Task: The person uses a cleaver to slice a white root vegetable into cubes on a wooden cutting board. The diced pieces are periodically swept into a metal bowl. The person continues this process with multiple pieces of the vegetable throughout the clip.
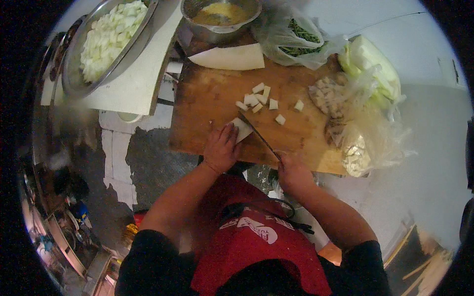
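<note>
My left hand [223, 146] presses a pale piece of peeled gourd or melon [242, 130] against the wooden cutting board [207, 96], fingers bent over its left side. In my right hand [295, 174] is the handle of a knife [261, 136], seen nearly edge-on. Its blade runs up and left along the right edge of the piece. Several cut white chunks [251, 100] lie scattered just beyond the blade tip. Farther back on the board rests a long peeled wedge [231, 57] of the same pale flesh.
At upper left, a large metal basin [142, 35] of cut pieces stands on a white board [129, 88]. A metal pot [222, 27] and a plastic bag of green vegetables [301, 40] sit behind. Along the right edge are more bags [333, 96] and a pale green vegetable [374, 63].
</note>
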